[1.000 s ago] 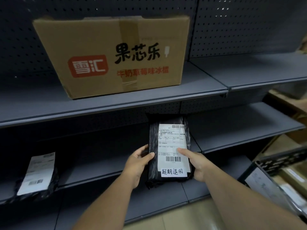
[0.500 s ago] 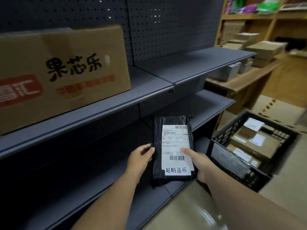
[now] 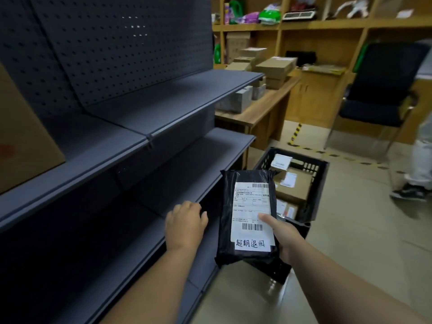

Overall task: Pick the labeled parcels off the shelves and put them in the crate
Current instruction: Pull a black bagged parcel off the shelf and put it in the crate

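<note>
One black parcel (image 3: 247,218) with a white shipping label sits in the right hand (image 3: 286,239), whose thumb presses on the label while the fingers curl round its underside. It is held in the air just in front of the crate (image 3: 321,183), clear of the shelves (image 3: 163,146). The left hand (image 3: 184,226), left of the parcel and apart from it, holds nothing; its fingers are loosely curled. Just beyond the parcel, one black slatted crate stands on the floor, and in it lie several brown cardboard boxes (image 3: 295,185) with white labels; their exact number cannot be made out. Left of the crate, two grey shelf levels show, and one large cardboard box (image 3: 21,141) stands on the upper one. Behind the crate, a wooden counter (image 3: 261,108) carries a cluster of boxes.
</note>
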Available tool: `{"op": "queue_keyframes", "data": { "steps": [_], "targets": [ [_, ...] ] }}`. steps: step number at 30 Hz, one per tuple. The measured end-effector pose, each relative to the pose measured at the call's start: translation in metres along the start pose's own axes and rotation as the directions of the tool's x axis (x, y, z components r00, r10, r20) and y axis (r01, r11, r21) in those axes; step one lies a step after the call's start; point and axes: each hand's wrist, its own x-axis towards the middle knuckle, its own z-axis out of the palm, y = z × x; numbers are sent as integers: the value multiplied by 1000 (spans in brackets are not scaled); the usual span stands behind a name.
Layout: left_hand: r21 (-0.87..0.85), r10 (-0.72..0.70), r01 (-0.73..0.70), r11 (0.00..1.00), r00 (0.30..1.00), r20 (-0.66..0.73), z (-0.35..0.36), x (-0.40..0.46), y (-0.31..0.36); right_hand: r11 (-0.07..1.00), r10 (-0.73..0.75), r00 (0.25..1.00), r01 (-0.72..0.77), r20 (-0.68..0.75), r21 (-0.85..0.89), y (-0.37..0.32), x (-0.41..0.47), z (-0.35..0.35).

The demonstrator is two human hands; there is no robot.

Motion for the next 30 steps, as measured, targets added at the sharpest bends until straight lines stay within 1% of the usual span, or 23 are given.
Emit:
{"op": "queue_keyframes", "data": {
  "steps": [2, 5, 17, 24, 30],
  "targets": [
    [53, 70, -71, 996, 997, 11, 9, 17, 18, 1000, -2, 1000, 2, -24, 20, -10, 11, -15],
    [80, 116, -118, 990, 993, 24, 22, 44, 46, 998, -5, 998, 9, -60, 59, -27, 31, -38],
    [59, 261, -265, 962, 963, 68, 71, 140, 174, 991, 30, 987, -9, -156, 136, -94, 108, -136],
    [25, 285, -290, 957, 952, 107, 98, 172, 227, 991, 48, 978, -20, -205, 136, -110, 144, -176],
    [-88, 239, -229, 969, 961, 135, 120, 200, 257, 988, 73, 967, -37, -244, 147, -121, 173, -197]
  ]
}}
